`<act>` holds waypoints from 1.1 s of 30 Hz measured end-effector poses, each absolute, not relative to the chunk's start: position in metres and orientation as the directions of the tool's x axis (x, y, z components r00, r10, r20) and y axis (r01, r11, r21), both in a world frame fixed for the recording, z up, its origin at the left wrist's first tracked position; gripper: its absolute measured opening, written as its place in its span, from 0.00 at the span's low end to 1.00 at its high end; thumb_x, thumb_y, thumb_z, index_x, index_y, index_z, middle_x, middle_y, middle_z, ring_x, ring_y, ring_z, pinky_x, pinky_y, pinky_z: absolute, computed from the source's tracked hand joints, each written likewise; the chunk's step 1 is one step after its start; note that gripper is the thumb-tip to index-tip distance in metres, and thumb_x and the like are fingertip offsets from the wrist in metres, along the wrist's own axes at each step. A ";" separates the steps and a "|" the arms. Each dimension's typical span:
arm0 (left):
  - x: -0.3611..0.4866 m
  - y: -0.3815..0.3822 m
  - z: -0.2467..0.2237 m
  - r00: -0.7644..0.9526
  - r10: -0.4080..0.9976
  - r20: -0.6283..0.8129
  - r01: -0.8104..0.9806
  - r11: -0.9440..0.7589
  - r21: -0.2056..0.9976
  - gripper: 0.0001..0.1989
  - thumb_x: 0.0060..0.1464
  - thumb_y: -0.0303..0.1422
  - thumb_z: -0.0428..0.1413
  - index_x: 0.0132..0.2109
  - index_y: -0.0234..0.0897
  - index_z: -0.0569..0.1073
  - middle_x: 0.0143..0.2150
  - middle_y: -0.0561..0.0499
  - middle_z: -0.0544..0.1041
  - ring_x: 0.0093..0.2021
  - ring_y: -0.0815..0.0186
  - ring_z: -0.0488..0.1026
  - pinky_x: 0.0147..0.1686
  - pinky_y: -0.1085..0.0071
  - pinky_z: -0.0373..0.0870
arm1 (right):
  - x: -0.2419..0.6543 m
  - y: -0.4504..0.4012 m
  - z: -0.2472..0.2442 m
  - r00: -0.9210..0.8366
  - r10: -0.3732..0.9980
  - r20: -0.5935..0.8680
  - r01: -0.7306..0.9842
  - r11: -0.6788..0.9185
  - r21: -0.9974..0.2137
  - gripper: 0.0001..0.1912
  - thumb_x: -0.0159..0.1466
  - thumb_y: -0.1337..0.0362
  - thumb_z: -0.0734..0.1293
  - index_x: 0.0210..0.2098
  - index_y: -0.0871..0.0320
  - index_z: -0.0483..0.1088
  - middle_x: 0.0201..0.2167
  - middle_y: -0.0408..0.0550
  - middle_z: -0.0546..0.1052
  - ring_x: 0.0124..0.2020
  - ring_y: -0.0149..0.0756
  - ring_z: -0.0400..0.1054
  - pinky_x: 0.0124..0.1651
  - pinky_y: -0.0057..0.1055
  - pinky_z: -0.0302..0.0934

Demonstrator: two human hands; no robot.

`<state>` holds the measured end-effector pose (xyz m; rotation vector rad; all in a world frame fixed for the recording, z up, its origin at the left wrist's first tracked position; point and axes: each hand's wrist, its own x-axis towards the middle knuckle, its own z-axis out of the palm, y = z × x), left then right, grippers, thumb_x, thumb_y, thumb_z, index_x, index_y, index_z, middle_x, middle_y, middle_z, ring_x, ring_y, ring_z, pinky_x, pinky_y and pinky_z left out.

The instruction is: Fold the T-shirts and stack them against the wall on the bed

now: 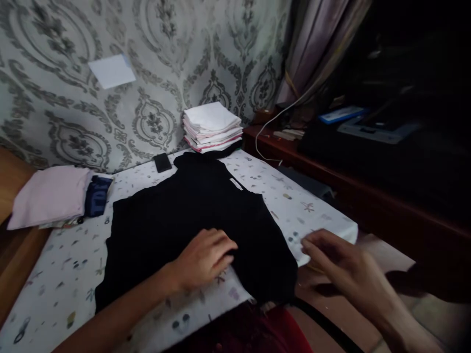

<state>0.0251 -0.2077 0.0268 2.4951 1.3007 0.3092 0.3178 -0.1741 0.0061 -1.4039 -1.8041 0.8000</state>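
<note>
A black garment (176, 196) lies spread over the bed-like surface (320, 215), which has a white printed cover. It looks like a top with a small white label (236, 184) near its upper right edge. My left hand (206, 257) rests on the garment near its lower edge, palm down, fingers loosely bent and holding nothing I can see. My right hand (338, 260) hovers just beyond the right edge of the surface, apart from the cloth. Its fingers are curved with the thumb close to them, and nothing shows between them.
A stack of folded white cloths (213, 122) stands at the back against the patterned wall. Nearby lies a black phone-like object (162, 162). Folded pink cloth (53, 193) and a navy piece (97, 196) sit at left. A dark wooden table (353, 191) with a white cable (262, 132) stands right.
</note>
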 end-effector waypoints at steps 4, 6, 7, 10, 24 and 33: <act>-0.021 -0.226 0.018 0.352 0.936 0.007 0.915 -0.346 0.208 0.13 0.68 0.35 0.46 0.52 0.39 0.72 0.48 0.46 0.73 0.46 0.59 0.70 0.45 0.60 0.66 | 0.245 -0.157 0.022 -0.630 0.733 0.258 0.469 0.623 -0.626 0.08 0.67 0.60 0.63 0.38 0.55 0.73 0.34 0.47 0.77 0.33 0.35 0.72 0.36 0.31 0.68; -0.039 -0.249 0.018 0.310 0.948 -0.072 0.930 -0.286 0.231 0.13 0.68 0.36 0.48 0.53 0.40 0.72 0.48 0.46 0.72 0.47 0.58 0.70 0.46 0.59 0.67 | 0.211 -0.159 0.016 -0.802 0.537 0.263 0.348 0.777 -0.525 0.06 0.66 0.65 0.65 0.42 0.56 0.73 0.40 0.49 0.76 0.40 0.38 0.72 0.42 0.34 0.69; -0.047 -0.262 0.021 0.310 0.944 -0.114 0.924 -0.270 0.271 0.13 0.67 0.36 0.48 0.53 0.40 0.72 0.49 0.46 0.72 0.47 0.58 0.70 0.47 0.60 0.67 | 0.198 -0.162 0.010 -0.857 0.446 0.257 0.288 0.829 -0.479 0.06 0.66 0.66 0.66 0.42 0.56 0.73 0.41 0.49 0.76 0.42 0.39 0.72 0.44 0.35 0.69; -0.073 -0.297 0.035 0.292 0.933 -0.209 0.876 -0.174 0.449 0.12 0.67 0.36 0.48 0.51 0.41 0.73 0.47 0.48 0.74 0.47 0.61 0.72 0.47 0.65 0.67 | 0.175 -0.169 -0.008 -0.937 0.258 0.235 0.159 0.915 -0.371 0.06 0.65 0.69 0.68 0.42 0.57 0.72 0.42 0.50 0.74 0.43 0.41 0.70 0.46 0.39 0.69; -0.142 -0.367 0.045 -0.039 0.918 -0.395 0.898 0.205 0.389 0.04 0.56 0.28 0.48 0.35 0.39 0.67 0.36 0.52 0.73 0.35 0.65 0.68 0.35 0.70 0.61 | 0.154 -0.163 -0.006 -0.962 0.229 0.148 0.160 0.913 -0.376 0.11 0.67 0.74 0.57 0.34 0.57 0.69 0.32 0.47 0.73 0.31 0.34 0.70 0.33 0.30 0.66; -0.181 -0.384 0.031 -0.306 0.870 -0.387 0.665 0.486 0.567 0.12 0.57 0.43 0.51 0.36 0.39 0.69 0.28 0.55 0.70 0.29 0.67 0.65 0.30 0.72 0.60 | 0.151 -0.158 -0.009 -0.969 0.217 0.119 0.144 0.885 -0.443 0.09 0.67 0.69 0.58 0.37 0.56 0.70 0.34 0.48 0.74 0.33 0.35 0.72 0.33 0.30 0.67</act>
